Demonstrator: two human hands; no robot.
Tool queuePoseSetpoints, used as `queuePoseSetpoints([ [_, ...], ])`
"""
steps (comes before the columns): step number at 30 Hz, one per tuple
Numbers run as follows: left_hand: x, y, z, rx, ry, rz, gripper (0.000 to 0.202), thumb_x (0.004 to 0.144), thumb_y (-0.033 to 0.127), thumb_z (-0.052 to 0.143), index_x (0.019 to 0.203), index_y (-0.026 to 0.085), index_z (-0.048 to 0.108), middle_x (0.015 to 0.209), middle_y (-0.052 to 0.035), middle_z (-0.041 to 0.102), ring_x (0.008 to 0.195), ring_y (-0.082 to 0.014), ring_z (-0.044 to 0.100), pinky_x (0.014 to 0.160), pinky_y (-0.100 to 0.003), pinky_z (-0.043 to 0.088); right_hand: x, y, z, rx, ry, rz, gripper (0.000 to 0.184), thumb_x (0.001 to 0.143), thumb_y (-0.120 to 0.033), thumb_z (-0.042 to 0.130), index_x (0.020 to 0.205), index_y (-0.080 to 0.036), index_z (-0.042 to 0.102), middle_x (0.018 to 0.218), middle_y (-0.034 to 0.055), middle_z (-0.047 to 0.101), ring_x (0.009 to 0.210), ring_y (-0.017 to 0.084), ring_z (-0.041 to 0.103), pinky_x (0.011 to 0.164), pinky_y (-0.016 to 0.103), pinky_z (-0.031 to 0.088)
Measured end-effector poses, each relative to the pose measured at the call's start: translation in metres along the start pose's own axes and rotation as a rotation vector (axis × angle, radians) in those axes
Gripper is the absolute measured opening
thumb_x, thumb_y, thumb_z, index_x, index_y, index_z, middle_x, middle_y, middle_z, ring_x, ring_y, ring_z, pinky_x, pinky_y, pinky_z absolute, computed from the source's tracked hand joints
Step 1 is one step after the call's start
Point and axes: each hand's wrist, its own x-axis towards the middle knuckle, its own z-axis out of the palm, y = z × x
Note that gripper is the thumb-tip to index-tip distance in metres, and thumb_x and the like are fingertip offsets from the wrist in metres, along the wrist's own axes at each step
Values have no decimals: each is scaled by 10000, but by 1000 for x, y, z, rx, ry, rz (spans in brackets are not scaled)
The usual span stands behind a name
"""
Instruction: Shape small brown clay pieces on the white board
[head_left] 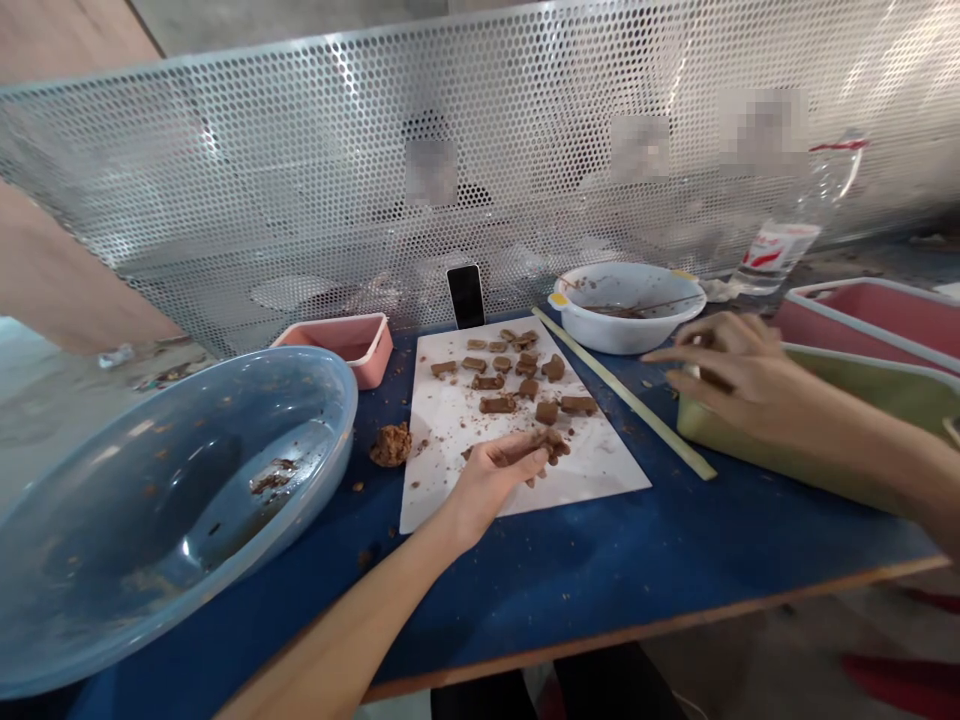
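Observation:
My left hand (506, 467) reaches over the front of a white board (600, 465), its fingers closed around a lumpy piece of brown clay (553, 445). Several small brown clay pieces (497, 405), some block-shaped and some irregular, lie on the board among crumbs. Left of the board sits a rough clay lump (391, 445). My right hand (731, 375) hovers over the near left corner of a green bin (847, 425), close to a white basin (626, 330). Its thumb and index finger are apart, and I see nothing between them.
A large blue basin (341, 430) fills the left, with a pink bin (379, 350) behind it. A pale strip (622, 392) lies beside the board. A phone (466, 297) leans against the perforated metal screen (300, 150). A plastic bottle (780, 235) and another pink bin (877, 310) stand right.

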Motion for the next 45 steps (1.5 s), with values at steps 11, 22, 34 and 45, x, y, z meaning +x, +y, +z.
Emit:
queuePoseSetpoints([
  [11,-4,3,0,44,-89,8,509,916,606,964,1207,189,942,1085,-132,816,850,-169,605,784,-315,483,6,-68,54,523,-458,-39,431,1189,-486,549,1568,-385,726,1481,124,553,1401,310,551,1252,525,483],
  [22,-2,3,0,64,-82,22,481,921,621,952,1136,192,943,1020,-112,814,820,-162,584,782,-315,477,1,-71,57,488,-447,-81,501,1186,-468,556,1680,-420,619,1486,125,545,1408,333,535,1262,572,454],
  [34,-2,2,-3,52,-65,8,485,910,627,958,1132,196,941,946,-89,769,797,-157,546,746,-316,435,-1,-74,58,418,-431,-33,508,1181,-514,536,1664,-397,638,1483,145,557,1422,362,540,1274,629,428],
  [45,-1,1,0,55,-83,5,553,867,685,968,1122,196,947,914,-92,762,776,-159,526,734,-322,430,1,-80,60,492,-488,18,497,1192,-585,479,1612,-378,647,1526,146,485,1473,375,465,1282,648,398],
])
